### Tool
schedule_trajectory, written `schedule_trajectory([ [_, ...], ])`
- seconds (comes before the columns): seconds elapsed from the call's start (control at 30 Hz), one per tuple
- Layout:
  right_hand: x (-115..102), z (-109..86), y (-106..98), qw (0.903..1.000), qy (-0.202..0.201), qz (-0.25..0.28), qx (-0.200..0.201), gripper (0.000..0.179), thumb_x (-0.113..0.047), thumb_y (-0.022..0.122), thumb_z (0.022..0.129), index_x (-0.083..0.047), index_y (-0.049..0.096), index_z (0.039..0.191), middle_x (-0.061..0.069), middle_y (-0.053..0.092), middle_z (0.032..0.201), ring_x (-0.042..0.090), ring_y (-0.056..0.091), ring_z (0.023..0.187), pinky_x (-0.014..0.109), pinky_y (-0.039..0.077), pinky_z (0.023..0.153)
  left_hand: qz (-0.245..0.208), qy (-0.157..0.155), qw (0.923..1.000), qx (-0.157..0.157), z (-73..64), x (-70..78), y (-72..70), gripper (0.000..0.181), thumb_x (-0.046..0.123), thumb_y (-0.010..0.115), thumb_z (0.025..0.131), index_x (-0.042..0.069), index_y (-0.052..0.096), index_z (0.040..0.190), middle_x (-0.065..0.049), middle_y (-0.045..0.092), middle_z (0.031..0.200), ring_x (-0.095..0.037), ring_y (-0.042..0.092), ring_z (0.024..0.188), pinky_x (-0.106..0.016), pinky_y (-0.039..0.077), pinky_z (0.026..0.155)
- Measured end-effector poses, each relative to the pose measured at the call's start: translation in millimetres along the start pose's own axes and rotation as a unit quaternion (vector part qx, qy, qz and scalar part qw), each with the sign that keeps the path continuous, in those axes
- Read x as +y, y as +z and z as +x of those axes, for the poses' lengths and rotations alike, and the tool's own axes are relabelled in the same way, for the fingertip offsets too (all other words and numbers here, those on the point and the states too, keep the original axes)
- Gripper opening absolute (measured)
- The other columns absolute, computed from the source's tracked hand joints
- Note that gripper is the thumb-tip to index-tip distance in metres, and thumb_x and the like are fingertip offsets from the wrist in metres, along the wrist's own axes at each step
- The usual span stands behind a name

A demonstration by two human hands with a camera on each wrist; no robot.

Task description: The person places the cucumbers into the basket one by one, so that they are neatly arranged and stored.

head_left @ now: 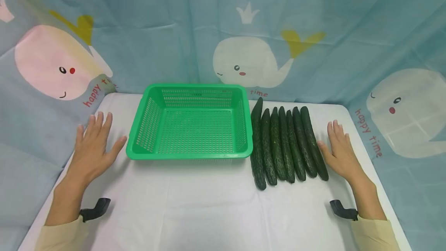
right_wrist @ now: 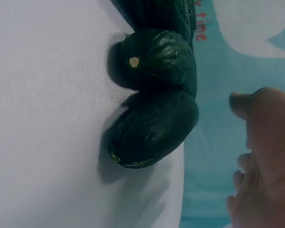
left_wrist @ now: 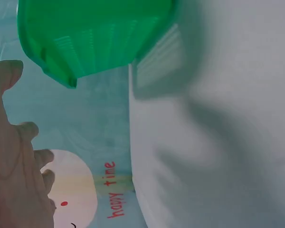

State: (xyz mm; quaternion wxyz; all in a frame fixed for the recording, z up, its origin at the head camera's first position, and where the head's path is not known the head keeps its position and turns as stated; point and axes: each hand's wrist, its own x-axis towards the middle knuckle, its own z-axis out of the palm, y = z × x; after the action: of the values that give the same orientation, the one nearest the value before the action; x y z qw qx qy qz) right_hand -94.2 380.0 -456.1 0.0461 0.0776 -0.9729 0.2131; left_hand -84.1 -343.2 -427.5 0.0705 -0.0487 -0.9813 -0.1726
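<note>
While the left hand (head_left: pixel 90 151) and right hand (head_left: pixel 342 155) hang empty and outstretched, long, bumpy cucumbers (head_left: pixel 285 144) lie side by side on white cloth (head_left: pixel 209 208) beside a latticed green plastic basket (head_left: pixel 189 156).

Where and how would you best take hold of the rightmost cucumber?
Probably round its middle, from above and the right. The cucumber is long and slim, lying lengthwise; the next cucumber crowds its left, while its right side faces the right hand.
</note>
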Motion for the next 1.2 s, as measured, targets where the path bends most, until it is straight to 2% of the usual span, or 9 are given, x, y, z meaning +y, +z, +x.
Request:
schedule_trajectory([
  [0.1,-3,-0.4,0,0.9999,0.005,0.013,-0.006,0.081,-0.039,0.046,0.113,0.005,0.004,0.167,0.033,0.002,0.173,0.050,-0.002,0.164,0.064,-0.006,0.135,-0.015,-0.002,0.9999,0.000,2.6,4.4,0.7,0.082,0.052,0.043,0.109,0.013,0.006,0.171,-0.021,0.006,0.177,-0.041,-0.005,0.167,-0.062,-0.018,0.133],
  [0.17,-7,-1.3,0,0.9996,0.018,0.016,-0.012,0.081,-0.039,0.048,0.113,0.004,0.008,0.168,0.035,0.008,0.173,0.057,0.008,0.161,0.073,0.006,0.131,-0.028,-0.005,0.9996,-0.004,5.8,9.2,0.8,0.081,0.051,0.041,0.110,0.013,0.005,0.172,-0.022,0.009,0.177,-0.040,-0.004,0.167,-0.062,-0.017,0.134],
  [0.3,-15,-1.9,-1,0.9989,0.044,0.007,-0.014,0.073,-0.042,0.050,0.112,0.002,0.027,0.165,0.036,0.027,0.166,0.064,0.034,0.146,0.083,0.032,0.113,-0.075,-0.004,0.9971,-0.003,17.3,21.7,-1.0,0.073,0.048,0.034,0.113,0.014,0.007,0.172,-0.022,0.011,0.177,-0.039,-0.004,0.167,-0.061,-0.014,0.135],
  [0.4,-21,-2.4,0,0.9984,0.055,-0.008,-0.008,0.067,-0.044,0.051,0.111,0.003,0.040,0.159,0.036,0.039,0.159,0.064,0.045,0.136,0.083,0.041,0.104,-0.113,0.003,0.9936,0.004,27.4,30.6,-3.5,0.070,0.045,0.035,0.114,0.016,0.009,0.172,-0.022,0.012,0.177,-0.040,-0.002,0.167,-0.063,-0.010,0.135],
  [0.57,-29,-0.4,3,0.9966,0.077,-0.022,-0.019,0.066,-0.045,0.047,0.112,0.006,0.047,0.154,0.037,0.048,0.151,0.060,0.054,0.130,0.080,0.047,0.099,-0.172,-0.037,0.9840,-0.030,36.9,38.5,-2.8,0.088,0.048,0.052,0.109,0.022,-0.005,0.171,-0.015,0.003,0.179,-0.046,0.005,0.166,-0.077,0.009,0.128],
  [0.7,-38,4.5,9,0.9922,0.110,-0.012,-0.058,0.074,-0.050,0.039,0.113,0.010,0.041,0.155,0.039,0.048,0.148,0.059,0.058,0.126,0.077,0.051,0.097,-0.228,-0.081,0.9686,-0.058,35.8,37.5,1.0,0.098,0.050,0.056,0.107,0.027,-0.017,0.169,-0.019,0.005,0.179,-0.054,0.016,0.161,-0.086,0.021,0.117],
  [0.83,-45,12.2,11,0.9854,0.140,-0.006,-0.097,0.079,-0.052,0.039,0.113,0.016,0.037,0.155,0.043,0.048,0.143,0.059,0.057,0.125,0.075,0.051,0.099,-0.277,-0.087,0.9546,-0.064,29.2,34.4,6.0,0.093,0.044,0.054,0.109,0.024,-0.014,0.170,-0.026,0.014,0.176,-0.058,0.023,0.157,-0.083,0.027,0.117],
  [1.03,-46,22.4,4,0.9755,0.185,-0.007,-0.118,0.081,-0.052,0.035,0.113,0.019,0.042,0.150,0.046,0.052,0.140,0.062,0.056,0.125,0.075,0.049,0.103,-0.329,-0.091,0.9388,-0.045,31.4,38.3,18.5,0.087,0.039,0.052,0.112,0.015,-0.006,0.171,-0.032,0.026,0.170,-0.059,0.031,0.153,-0.081,0.030,0.117],
  [1.2,-41,20.5,2,0.9711,0.199,-0.001,-0.131,0.083,-0.056,0.033,0.112,0.017,0.046,0.149,0.044,0.055,0.141,0.062,0.056,0.127,0.074,0.050,0.103,-0.344,-0.106,0.9310,-0.063,37.9,37.0,21.2,0.083,0.045,0.047,0.112,0.010,0.001,0.171,-0.036,0.026,0.168,-0.061,0.030,0.153,-0.082,0.030,0.117],
])
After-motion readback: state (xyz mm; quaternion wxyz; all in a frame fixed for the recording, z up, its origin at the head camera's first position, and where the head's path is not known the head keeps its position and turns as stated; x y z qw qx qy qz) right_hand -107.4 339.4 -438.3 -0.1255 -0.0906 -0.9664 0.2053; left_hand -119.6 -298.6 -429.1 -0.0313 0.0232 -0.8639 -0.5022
